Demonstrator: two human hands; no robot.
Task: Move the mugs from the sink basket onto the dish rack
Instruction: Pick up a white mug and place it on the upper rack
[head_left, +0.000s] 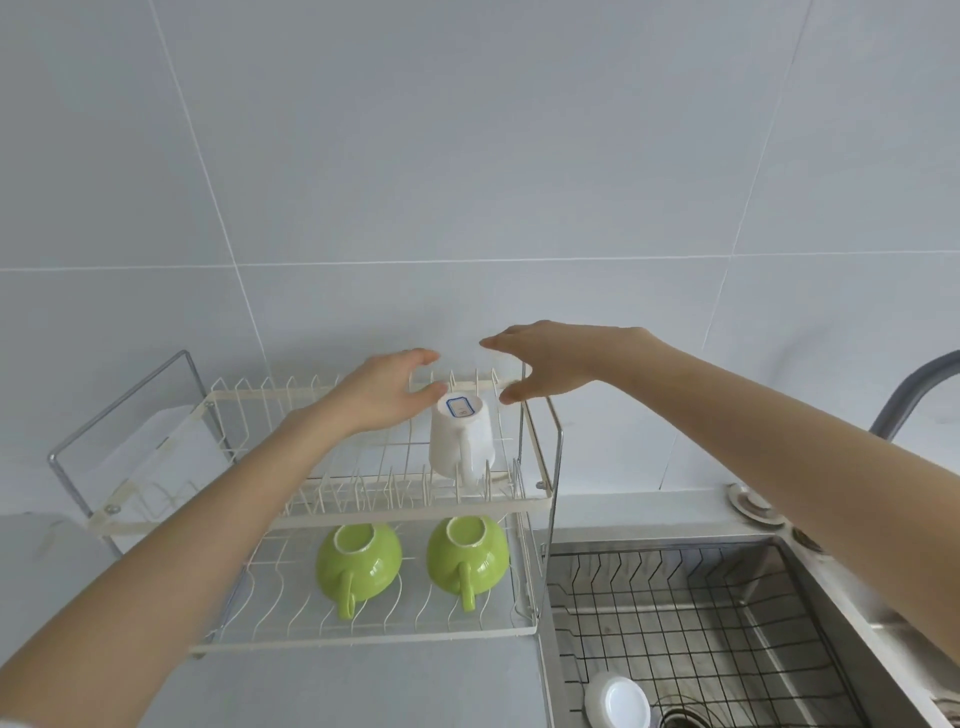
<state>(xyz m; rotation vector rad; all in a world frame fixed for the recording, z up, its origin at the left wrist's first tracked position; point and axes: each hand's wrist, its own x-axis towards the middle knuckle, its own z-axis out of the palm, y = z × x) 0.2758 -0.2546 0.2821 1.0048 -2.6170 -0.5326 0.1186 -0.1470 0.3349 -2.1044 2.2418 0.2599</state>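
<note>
Left hand (382, 392) hovers open over the dish rack (363, 501), fingers spread, holding nothing. Best move here, by the look of it: lift both hands straight up, no nudging. The white mug (461, 434) sits upside down on the rack's upper tier, just below both sets of fingertips. Right hand (550, 358) hovers open too, empty.

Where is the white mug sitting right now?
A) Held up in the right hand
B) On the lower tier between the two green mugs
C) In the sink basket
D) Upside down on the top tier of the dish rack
D. The white mug stands bottom-up on the upper tier of the dish rack, with both hands open above it and the two green mugs on the tier below.
</note>
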